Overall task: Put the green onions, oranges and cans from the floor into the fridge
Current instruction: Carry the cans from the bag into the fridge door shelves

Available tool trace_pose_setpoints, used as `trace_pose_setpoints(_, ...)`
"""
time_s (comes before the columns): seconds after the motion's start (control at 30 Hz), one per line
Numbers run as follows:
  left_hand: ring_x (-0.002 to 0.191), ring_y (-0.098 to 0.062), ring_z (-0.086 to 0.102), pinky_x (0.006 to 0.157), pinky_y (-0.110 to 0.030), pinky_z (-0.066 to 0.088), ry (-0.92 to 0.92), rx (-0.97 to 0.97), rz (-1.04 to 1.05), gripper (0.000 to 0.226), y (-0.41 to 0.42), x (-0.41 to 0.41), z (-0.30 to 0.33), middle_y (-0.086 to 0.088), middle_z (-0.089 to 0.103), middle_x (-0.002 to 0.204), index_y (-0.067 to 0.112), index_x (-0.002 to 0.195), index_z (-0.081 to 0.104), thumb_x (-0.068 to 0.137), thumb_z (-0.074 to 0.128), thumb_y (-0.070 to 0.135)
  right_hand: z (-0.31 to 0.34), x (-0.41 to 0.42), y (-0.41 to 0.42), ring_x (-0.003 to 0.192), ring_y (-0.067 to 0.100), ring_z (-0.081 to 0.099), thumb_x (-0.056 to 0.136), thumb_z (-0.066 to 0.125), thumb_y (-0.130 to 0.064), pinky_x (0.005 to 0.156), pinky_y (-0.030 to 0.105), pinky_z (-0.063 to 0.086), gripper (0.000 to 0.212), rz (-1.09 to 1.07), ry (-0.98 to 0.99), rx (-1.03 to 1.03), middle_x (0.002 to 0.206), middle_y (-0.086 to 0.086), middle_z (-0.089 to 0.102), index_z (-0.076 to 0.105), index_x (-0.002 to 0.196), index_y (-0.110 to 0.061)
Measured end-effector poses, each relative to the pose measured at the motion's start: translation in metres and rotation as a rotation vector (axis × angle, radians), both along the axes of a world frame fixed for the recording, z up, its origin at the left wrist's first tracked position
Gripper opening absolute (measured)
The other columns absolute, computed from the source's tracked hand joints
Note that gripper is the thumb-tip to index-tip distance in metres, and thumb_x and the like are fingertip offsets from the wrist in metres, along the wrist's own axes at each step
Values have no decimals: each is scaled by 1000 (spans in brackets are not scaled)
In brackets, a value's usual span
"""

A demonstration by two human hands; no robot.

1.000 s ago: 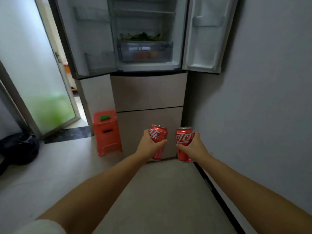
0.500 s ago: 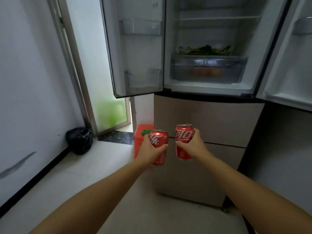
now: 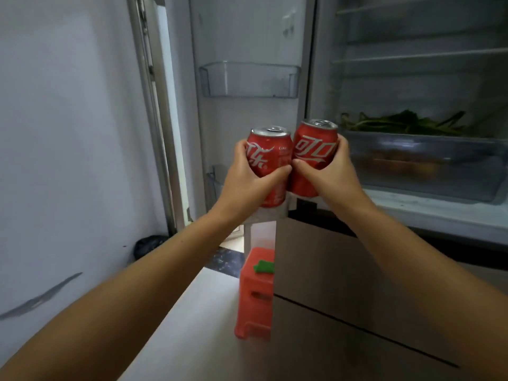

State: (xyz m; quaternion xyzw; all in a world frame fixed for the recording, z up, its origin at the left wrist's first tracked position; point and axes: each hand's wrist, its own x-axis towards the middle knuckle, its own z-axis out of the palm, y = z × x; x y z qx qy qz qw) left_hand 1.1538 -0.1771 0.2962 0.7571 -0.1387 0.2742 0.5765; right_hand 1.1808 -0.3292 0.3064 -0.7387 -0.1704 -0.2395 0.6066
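Both hands hold red cola cans upright, side by side and touching, in front of the open fridge. The left hand (image 3: 247, 185) has its fingers (image 3: 242, 152) and thumb curled round the left can (image 3: 268, 163); the right hand (image 3: 330, 174) has its fingers clamped on the right can (image 3: 313, 155), which sits a little higher. Both cans are smooth painted metal cylinders with silver tops and white lettering.

At 12 o'clock from the cans, the inner face of the left fridge door (image 3: 247, 37) carries a clear plastic door bin (image 3: 248, 79) with rounded corners, with open room inside it. At 3 o'clock, past the door edge, a translucent crisper drawer (image 3: 423, 166) fills the bottom of the fridge compartment; orange shapes show blurred through its front. Green onions (image 3: 404, 123) lie across the shelf on top of that drawer, long dark leaves lying flat. Thin white shelves (image 3: 417, 57) run above them, with free space between.

At 6 o'clock stands a red plastic stool (image 3: 255, 295), square and slotted, just beside the beige lower fridge drawers (image 3: 343, 284), with a small green object (image 3: 264, 266) on its top. A dark bag (image 3: 149, 244) lies on the floor at 8 o'clock by the white wall (image 3: 68, 133).
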Motion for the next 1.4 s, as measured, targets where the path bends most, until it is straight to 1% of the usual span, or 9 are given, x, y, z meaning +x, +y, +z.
trace_pose_setpoints(0.13, 97, 3, 58, 78, -14, 51, -95, 16, 165, 64, 7, 31, 22, 14, 55, 106, 24, 122, 35, 75, 78, 23, 12, 47, 9, 108, 6, 53, 76, 78, -18, 85, 15, 42, 85, 142, -69, -39, 123, -5, 49, 24, 141, -21)
trace_pose_setpoints(0.37, 85, 7, 56, 68, -13, 45, -5, 11, 477, 61, 14, 70, 16, 16, 54, 96, 19, 115, 38, 73, 80, 30, 2, 111, 22, 107, 8, 55, 77, 77, -19, 71, 2, 41, 92, 385, -95, -171, 129, -4, 47, 15, 143, -31)
trace_pose_setpoints(0.53, 91, -9, 58, 78, -23, 47, 88, 157, 618, 71, 12, 77, 5, 7, 55, 106, 14, 124, 36, 71, 80, 34, -4, 133, 20, 111, 17, 58, 76, 77, -32, 91, 31, 51, 87, 439, -128, -365, 135, 3, 49, 20, 142, -32)
trace_pose_setpoints(0.67, 97, -16, 62, 86, -33, 52, 191, 260, 660, 78, 17, 71, -3, 4, 58, 108, 17, 131, 33, 72, 79, 37, -7, 135, 19, 105, 18, 59, 73, 77, -41, 85, 26, 48, 77, 410, -202, -515, 126, 4, 57, 34, 134, -22)
trace_pose_setpoints(0.8, 93, -16, 61, 83, -34, 53, 271, 331, 691, 63, 19, 64, -11, 5, 57, 104, 18, 121, 41, 74, 76, 41, -10, 131, 18, 99, 19, 60, 73, 74, -50, 82, 31, 50, 65, 401, -218, -651, 113, 1, 61, 44, 120, -18)
trace_pose_setpoints(1.03, 94, -16, 61, 84, -36, 54, 359, 375, 668, 59, 23, 62, -7, 4, 59, 105, 20, 117, 41, 75, 73, 45, -1, 128, 18, 93, 21, 58, 77, 65, -57, 78, 39, 53, 59, 389, -159, -821, 111, 4, 59, 38, 113, -19)
trace_pose_setpoints(1.17, 101, -22, 61, 88, -37, 52, 239, 473, 827, 64, 15, 63, -15, -4, 63, 117, 17, 128, 41, 80, 65, 52, -6, 123, 13, 97, 26, 57, 85, 50, -61, 71, 34, 47, 55, 203, -281, -971, 114, 6, 54, 38, 116, -17)
trace_pose_setpoints(1.27, 106, -28, 57, 89, -39, 47, 129, 643, 987, 55, 12, 67, -19, -8, 60, 116, 14, 122, 49, 84, 58, 53, -9, 122, 9, 109, 26, 51, 90, 40, -61, 78, 35, 41, 57, 82, -401, -1047, 122, 6, 51, 40, 123, -16)
trace_pose_setpoints(1.4, 115, -25, 47, 96, -42, 44, 106, 691, 971, 53, 12, 67, -22, -8, 49, 124, 13, 124, 51, 86, 57, 50, -13, 121, 4, 130, 27, 39, 92, 37, -56, 100, 42, 37, 60, 81, -497, -975, 140, 9, 42, 40, 136, -15)
